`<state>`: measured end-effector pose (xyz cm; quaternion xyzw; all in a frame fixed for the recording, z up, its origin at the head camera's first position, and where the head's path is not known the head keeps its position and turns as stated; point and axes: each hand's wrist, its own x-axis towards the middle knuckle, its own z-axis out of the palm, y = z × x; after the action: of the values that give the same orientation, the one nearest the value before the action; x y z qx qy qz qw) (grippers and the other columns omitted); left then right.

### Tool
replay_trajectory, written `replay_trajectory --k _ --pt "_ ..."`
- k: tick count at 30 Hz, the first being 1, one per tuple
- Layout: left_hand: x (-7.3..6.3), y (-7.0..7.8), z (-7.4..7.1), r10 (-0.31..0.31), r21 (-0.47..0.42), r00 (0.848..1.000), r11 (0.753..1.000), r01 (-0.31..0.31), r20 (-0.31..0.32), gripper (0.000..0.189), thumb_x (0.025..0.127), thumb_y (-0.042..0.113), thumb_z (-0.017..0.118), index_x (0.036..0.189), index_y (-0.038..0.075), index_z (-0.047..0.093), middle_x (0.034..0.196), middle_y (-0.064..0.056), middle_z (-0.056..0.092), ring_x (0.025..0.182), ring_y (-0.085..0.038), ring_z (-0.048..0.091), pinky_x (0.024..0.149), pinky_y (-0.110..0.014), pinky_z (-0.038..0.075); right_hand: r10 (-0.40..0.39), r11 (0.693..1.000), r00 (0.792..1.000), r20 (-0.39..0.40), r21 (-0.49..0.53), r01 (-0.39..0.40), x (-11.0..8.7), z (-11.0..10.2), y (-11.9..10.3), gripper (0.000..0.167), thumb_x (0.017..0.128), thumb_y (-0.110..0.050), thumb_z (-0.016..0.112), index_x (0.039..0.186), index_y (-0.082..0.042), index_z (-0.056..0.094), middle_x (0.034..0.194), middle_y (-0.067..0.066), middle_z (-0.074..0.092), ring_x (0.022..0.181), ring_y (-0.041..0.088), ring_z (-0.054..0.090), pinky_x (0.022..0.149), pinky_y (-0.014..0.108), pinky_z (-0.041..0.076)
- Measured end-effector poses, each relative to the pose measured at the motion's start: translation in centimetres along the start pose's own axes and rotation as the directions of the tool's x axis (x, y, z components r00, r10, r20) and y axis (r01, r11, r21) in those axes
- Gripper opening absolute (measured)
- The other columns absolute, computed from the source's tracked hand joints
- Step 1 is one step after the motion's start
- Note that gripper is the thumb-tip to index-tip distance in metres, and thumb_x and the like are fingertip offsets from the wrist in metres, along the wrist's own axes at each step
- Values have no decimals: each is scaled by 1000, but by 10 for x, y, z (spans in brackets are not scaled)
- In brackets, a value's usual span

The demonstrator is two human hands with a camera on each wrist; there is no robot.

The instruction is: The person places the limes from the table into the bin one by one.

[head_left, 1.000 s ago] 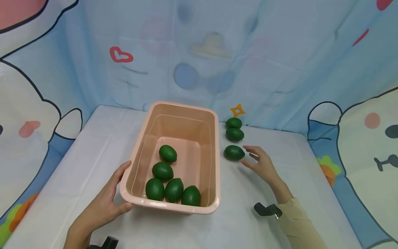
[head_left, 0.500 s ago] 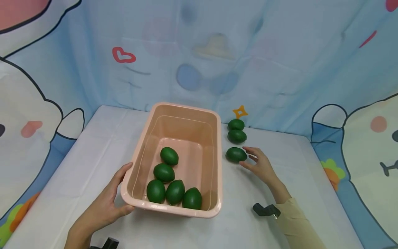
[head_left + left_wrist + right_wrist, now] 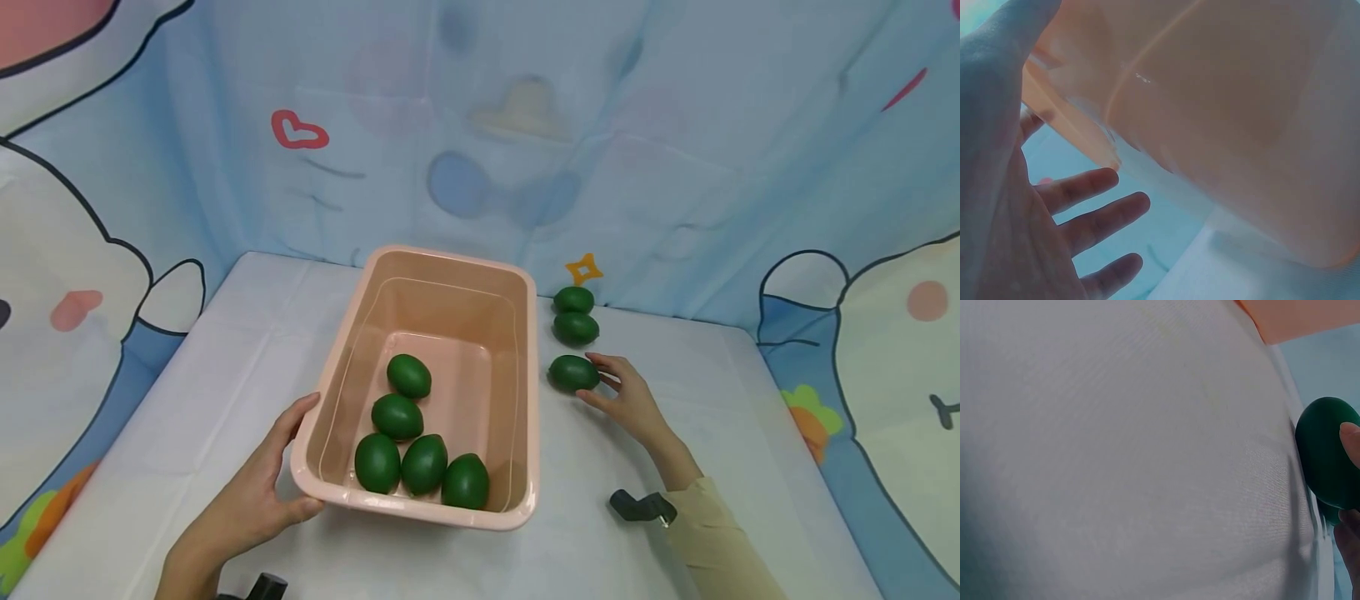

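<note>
My left hand (image 3: pixel 251 492) holds the peach plastic tub (image 3: pixel 528 400) at its near left corner, index finger at the left rim and thumb at the front edge. In the left wrist view, the other fingers (image 3: pixel 1107 219) are spread beside the tub's wall. Several dark green limes (image 3: pixel 423 464) lie in the tub, mostly at its near end. To the tub's right, my right hand (image 3: pixel 626 400) pinches the right end of a lime (image 3: pixel 572 373) between thumb and fingers. In the right wrist view, the thumb overlaps this lime (image 3: pixel 1322 450).
Two more limes, one nearer (image 3: pixel 575 329) and one farther (image 3: pixel 573 299), lie behind the pinched one, close to the back edge. A white cloth (image 3: pixel 720 392) covers the table. Behind it hangs a blue printed curtain (image 3: pixel 360 200).
The right hand's thumb and fingers have come slightly farther over the end of the nearest lime. The left hand keeps its place on the tub. The head view has shifted slightly.
</note>
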<state>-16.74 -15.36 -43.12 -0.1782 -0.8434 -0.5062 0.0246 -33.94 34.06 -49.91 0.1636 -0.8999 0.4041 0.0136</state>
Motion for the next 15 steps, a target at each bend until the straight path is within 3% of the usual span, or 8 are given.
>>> replay_trajectory --k 6,10,15 --pt "0 1 -1 11 5 1000 1000 -11 -10 98 75 29 78 152 27 17 152 -5 29 131 -2 35 97 -47 42 11 1000 1000 5 -2 -11 1 1 -4 66 80 -14 75 138 -1 45 132 18 46 122 37 47 100 51 42" --pt "0 -1 -2 11 15 1000 1000 -10 -8 99 74 30 78 152 26 17 151 -4 30 130 -1 35 98 -37 42 4 1000 1000 7 3 -4 -1 -1 -21 64 80 -6 74 136 4 45 130 24 45 121 42 46 98 55 42" --pt "0 -1 -2 5 3 1000 1000 -5 -4 98 75 31 77 152 27 17 151 -5 31 129 -1 35 98 -42 42 11 1000 1000 14 -5 -11 -3 -4 -40 62 80 -3 73 135 6 45 129 27 45 120 45 47 97 56 43"
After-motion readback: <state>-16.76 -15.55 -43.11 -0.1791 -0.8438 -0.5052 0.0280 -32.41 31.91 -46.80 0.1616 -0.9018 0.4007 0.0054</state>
